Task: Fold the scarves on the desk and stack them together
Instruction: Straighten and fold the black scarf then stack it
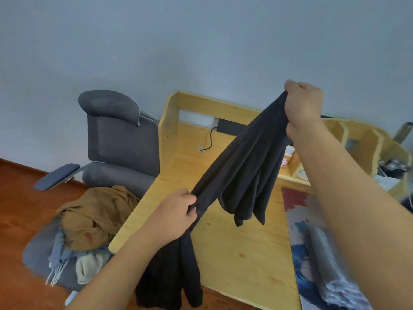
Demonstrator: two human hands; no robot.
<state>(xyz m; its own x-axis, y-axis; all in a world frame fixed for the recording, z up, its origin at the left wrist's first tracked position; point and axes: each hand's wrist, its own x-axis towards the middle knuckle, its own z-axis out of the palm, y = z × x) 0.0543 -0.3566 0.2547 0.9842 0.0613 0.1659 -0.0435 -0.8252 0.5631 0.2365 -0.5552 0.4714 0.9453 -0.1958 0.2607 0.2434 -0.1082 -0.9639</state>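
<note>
1. a black scarf (241, 166) is held in the air above the wooden desk (234, 249), stretched on a diagonal from low left to high right.
2. the right hand (302, 105) is raised at the far right end; its fingers are curled round the bunched upper end of the scarf.
3. the left hand (176, 217) is lower and nearer; the scarf is pinched between thumb and curled fingers partway along its length.
4. between the hands the cloth is pulled fairly taut along its top edge, with loose folds sagging below it over the desk, not touching the surface as far as can be seen.
5. below the left hand the rest of the scarf is hung down past the near left edge of the desk, toward the floor.
6. a brown scarf (96, 217) is heaped on the seat of a grey office chair (120, 139) left of the desk, with a light blue fringed scarf (59, 253) and a cream scarf (90, 267) lying under and beside it.
7. a printed desk mat (299, 220) is laid on the right part of the desk; a blurred grey-blue cloth (328, 271) is seen on it at the near right, partly hidden by the right forearm.
8. a black cable (210, 139) is lying on the far part of the desk near the wall.
</note>
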